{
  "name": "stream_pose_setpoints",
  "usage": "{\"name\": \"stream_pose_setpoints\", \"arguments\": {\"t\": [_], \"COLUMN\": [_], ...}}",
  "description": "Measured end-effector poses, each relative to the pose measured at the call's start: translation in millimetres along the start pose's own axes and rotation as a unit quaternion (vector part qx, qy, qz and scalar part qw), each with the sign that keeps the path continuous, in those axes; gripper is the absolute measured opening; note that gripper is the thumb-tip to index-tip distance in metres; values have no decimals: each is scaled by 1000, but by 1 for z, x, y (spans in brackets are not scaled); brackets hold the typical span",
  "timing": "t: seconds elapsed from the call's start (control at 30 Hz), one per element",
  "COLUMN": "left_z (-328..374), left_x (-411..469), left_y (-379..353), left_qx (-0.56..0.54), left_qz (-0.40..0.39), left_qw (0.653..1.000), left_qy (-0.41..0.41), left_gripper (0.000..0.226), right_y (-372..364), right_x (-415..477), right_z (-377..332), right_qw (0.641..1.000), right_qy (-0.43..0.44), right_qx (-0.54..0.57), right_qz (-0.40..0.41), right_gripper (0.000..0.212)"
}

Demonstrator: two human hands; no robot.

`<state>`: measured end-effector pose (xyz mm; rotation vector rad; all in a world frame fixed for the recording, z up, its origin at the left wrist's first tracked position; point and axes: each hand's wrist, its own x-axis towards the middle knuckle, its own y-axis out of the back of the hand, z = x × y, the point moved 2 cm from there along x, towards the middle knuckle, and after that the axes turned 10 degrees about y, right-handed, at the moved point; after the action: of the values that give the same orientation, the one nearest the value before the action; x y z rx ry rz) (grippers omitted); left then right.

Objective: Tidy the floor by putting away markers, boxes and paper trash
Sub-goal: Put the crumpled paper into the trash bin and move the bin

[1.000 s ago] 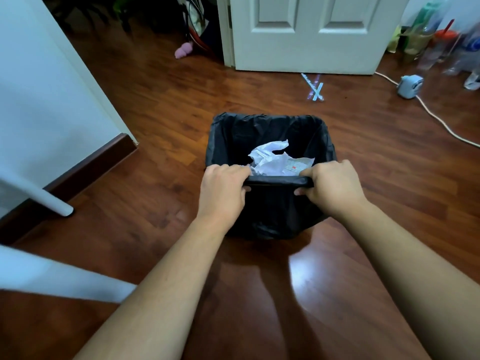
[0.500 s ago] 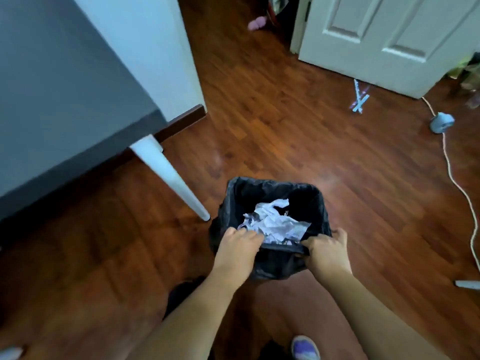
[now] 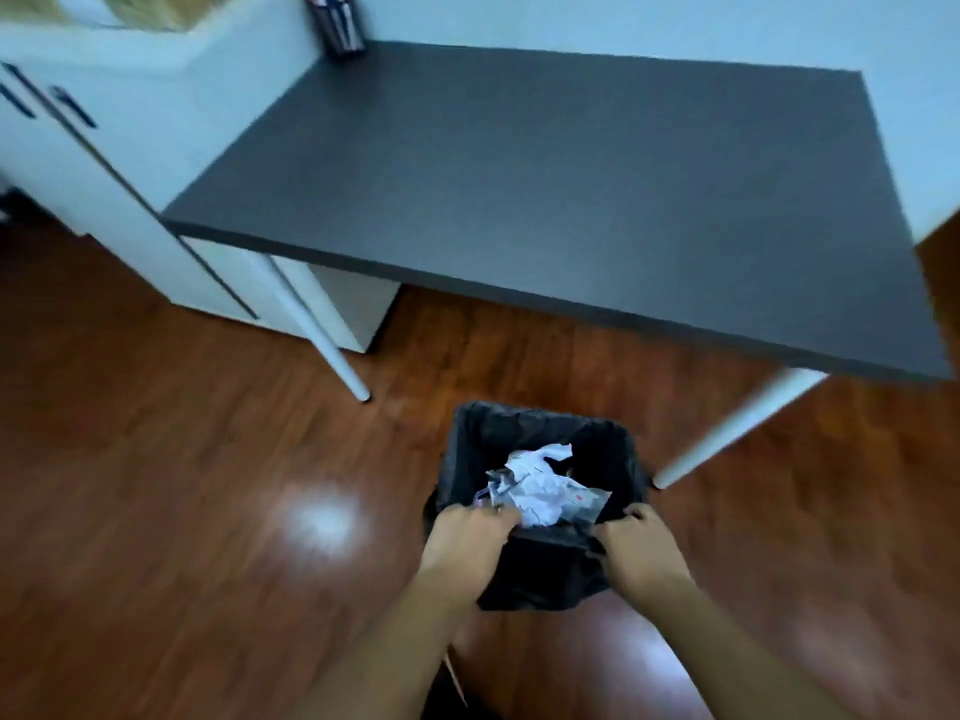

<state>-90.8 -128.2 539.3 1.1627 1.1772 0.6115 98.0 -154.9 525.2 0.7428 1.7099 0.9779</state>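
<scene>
A small black-lined waste bin (image 3: 618, 459) is held in front of me over the wooden floor, just before the grey table. Crumpled white paper trash (image 3: 540, 491) fills its inside. My left hand (image 3: 465, 543) grips the near rim at its left corner. My right hand (image 3: 641, 550) grips the same near rim at its right corner. At the table's far left corner stands a dark holder with markers (image 3: 340, 20), blurred.
A dark grey table (image 3: 545, 189) with white legs (image 3: 332, 350) spans the upper view; its right leg (image 3: 727, 433) stands close to the bin. A white cabinet (image 3: 104, 200) sits at left. Glossy wooden floor (image 3: 182, 511) spreads at left and below.
I have turned left with the bin in both hands: the door, cable and floor bits left the view, and the table now lies straight ahead.
</scene>
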Motion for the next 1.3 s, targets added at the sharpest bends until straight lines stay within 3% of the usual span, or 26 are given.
{"name": "stream_pose_setpoints", "arguments": {"t": [0.13,0.2,0.3,0.4,0.5,0.77,1.0,1.07,1.13,1.3], "left_z": [-96,-140,-203,-264,-298,-322,-328,-328,-327,-325], "left_x": [-10,-10,2,29,52,134,194,207,216,239], "left_y": [-7,-18,-34,-54,-61,-118,-212,-238,-254,-264], "left_qx": [-63,-81,-117,-63,-48,-158,-251,-282,-311,-375], "left_qz": [15,21,-35,-4,-41,-83,-70,-77,-79,-33], "left_qw": [996,995,990,992,990,956,925,911,900,888], "left_qy": [57,61,76,110,127,234,276,290,294,266], "left_gripper": [20,24,28,27,26,28,28,28,27,34], "right_y": [20,26,30,29,31,19,-59,-80,-90,-96], "right_x": [76,111,157,211,260,398,492,513,524,541], "right_z": [-73,-106,-140,-161,-168,-147,-125,-126,-127,-132], "right_qw": [999,997,995,994,990,981,977,976,966,967], "right_qy": [50,68,89,103,136,171,173,185,193,123], "right_qx": [-18,-30,-33,-28,-29,-58,-76,-93,-152,-126], "right_qz": [-9,-23,-29,-27,-26,-67,-99,-71,-76,-186], "right_gripper": [30,34,44,46,43,40,43,36,49,60]}}
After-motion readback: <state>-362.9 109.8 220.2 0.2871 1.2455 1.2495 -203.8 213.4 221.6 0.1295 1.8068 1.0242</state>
